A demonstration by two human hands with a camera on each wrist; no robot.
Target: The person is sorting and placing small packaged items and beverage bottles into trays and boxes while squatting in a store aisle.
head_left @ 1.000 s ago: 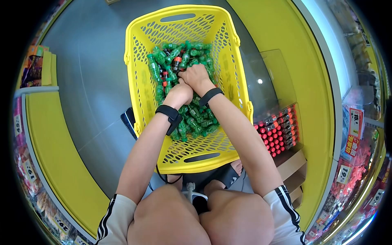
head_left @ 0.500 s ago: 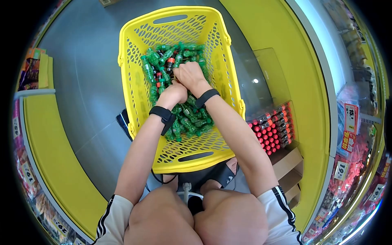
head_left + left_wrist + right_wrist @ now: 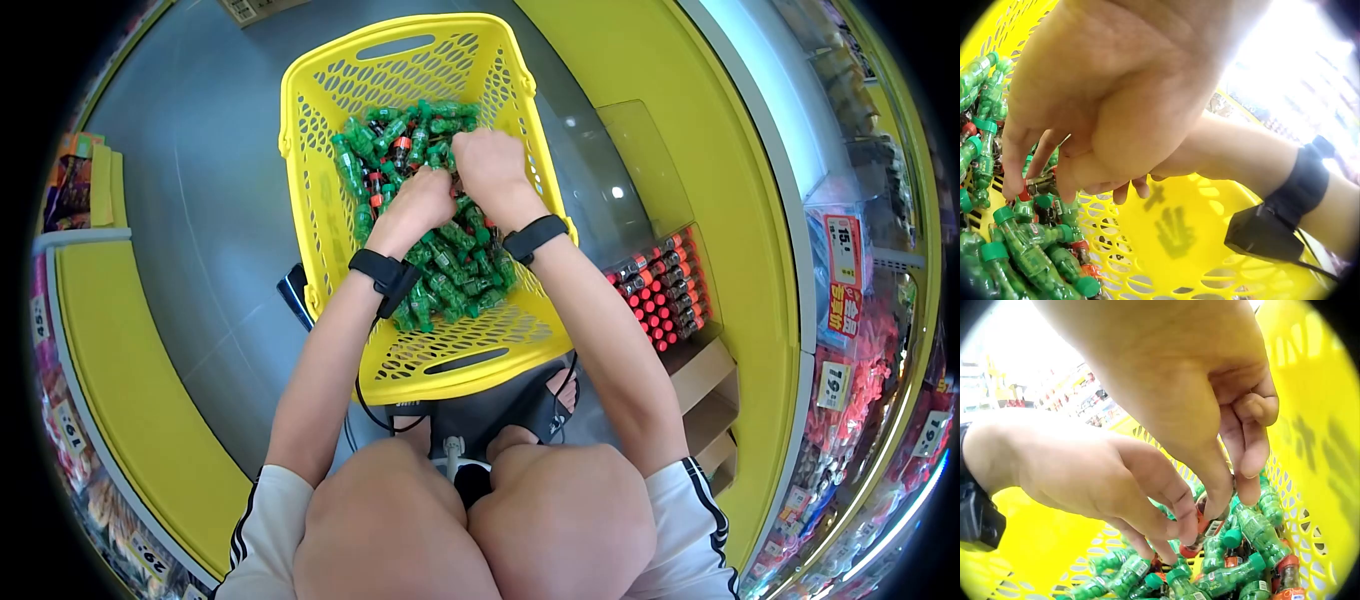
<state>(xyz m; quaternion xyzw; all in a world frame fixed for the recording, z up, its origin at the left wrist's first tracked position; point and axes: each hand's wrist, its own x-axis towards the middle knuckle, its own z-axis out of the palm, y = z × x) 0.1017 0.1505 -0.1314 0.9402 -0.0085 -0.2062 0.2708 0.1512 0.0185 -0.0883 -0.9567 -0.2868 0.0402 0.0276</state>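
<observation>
- Grip: my left hand (image 3: 420, 205) has its fingers bent downward with the thumb set apart, partly closed over a red-labelled bottle (image 3: 1211, 531); I cannot tell whether the pads press it.
- Right hand: my right hand (image 3: 492, 170) reaches down just beside the left, fingers part-bent, thumb tip near the same bottle; I cannot confirm a hold.
- Location: the bottle lies in the pile inside the yellow basket (image 3: 430, 388), among green bottles (image 3: 1029, 256).
- Handling, in my judgement: take 1 bottle at a time, thumb on 1 side of the body, fingers opposite.
- Draw it lengthwise so that its cap does not catch; neighbouring bottles may roll into the gap.
- Steady the pile with 1 hand while the other works; avoid crossing fingertips.
- Count, equipment: hands, 2; black wristbands (image 3: 535, 238), 2, 1 per arm; yellow basket, 1.
- Count, pile: green bottles, more than 20, overlapping, exact total not obtainable; bottles with red parts, at least 3 visible.
- Count, outside the basket at right: red-capped bottles (image 3: 655, 315), more than 10, tightly packed.
</observation>
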